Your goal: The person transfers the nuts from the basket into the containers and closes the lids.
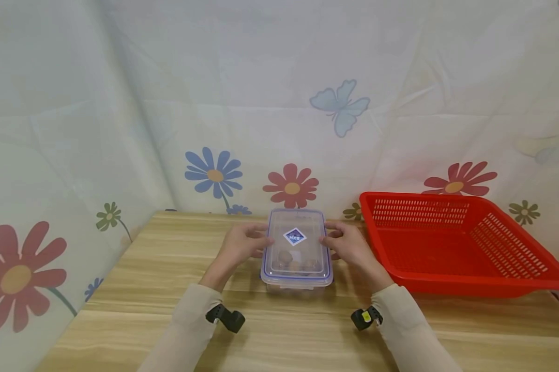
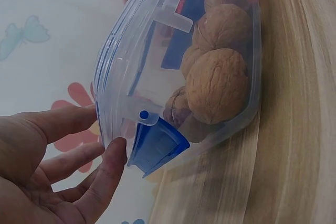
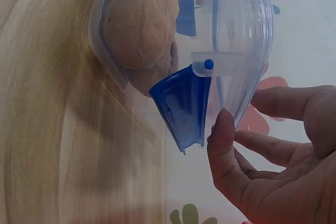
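**Clear box, blue trim, red basket, flowered cloth**

The food container (image 1: 296,250) is clear plastic with a blue seal line around its lid and a blue-and-white diamond label (image 1: 295,236) on top. Its side clips (image 2: 155,146) are bright blue. The walnuts (image 2: 218,85) inside are tan-brown and wrinkled. The basket (image 1: 456,243) at the table's right edge is solid red with slotted walls. The table (image 1: 167,268) shows pale wood grain. The backdrop cloth (image 1: 279,103) is white, printed with red, blue and olive flowers and a pale blue butterfly (image 1: 340,106). Both sleeves (image 1: 186,330) are beige.
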Motion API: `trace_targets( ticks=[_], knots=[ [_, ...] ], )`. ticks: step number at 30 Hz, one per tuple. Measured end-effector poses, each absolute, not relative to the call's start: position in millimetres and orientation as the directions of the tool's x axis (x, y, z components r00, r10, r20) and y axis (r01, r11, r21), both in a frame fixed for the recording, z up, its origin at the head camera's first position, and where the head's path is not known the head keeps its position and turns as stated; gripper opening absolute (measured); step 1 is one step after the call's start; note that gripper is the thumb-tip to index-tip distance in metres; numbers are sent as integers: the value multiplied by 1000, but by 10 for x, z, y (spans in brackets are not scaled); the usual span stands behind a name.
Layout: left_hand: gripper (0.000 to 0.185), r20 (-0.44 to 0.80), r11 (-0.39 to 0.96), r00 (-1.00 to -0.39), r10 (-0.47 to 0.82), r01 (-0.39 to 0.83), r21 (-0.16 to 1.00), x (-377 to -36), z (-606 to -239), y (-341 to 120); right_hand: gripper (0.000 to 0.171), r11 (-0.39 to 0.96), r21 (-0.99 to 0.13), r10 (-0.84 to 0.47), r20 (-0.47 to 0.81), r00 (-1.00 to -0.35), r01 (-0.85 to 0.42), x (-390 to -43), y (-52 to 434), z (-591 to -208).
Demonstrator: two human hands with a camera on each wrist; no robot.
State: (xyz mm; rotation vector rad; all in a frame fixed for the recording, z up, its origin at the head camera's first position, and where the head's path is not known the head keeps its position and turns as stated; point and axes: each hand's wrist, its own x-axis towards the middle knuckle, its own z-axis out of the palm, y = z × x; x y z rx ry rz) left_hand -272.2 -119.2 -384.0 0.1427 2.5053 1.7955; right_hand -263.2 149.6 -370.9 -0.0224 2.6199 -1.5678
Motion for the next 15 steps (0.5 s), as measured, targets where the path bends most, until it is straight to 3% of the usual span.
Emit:
trace_targets(
  ticks=[15],
  knots=[
    [41, -15, 316, -996, 87, 14, 949, -2734, -3871, -1172, 51, 478, -876, -46, -87, -995, 55, -2643, 1491, -3744]
  ],
)
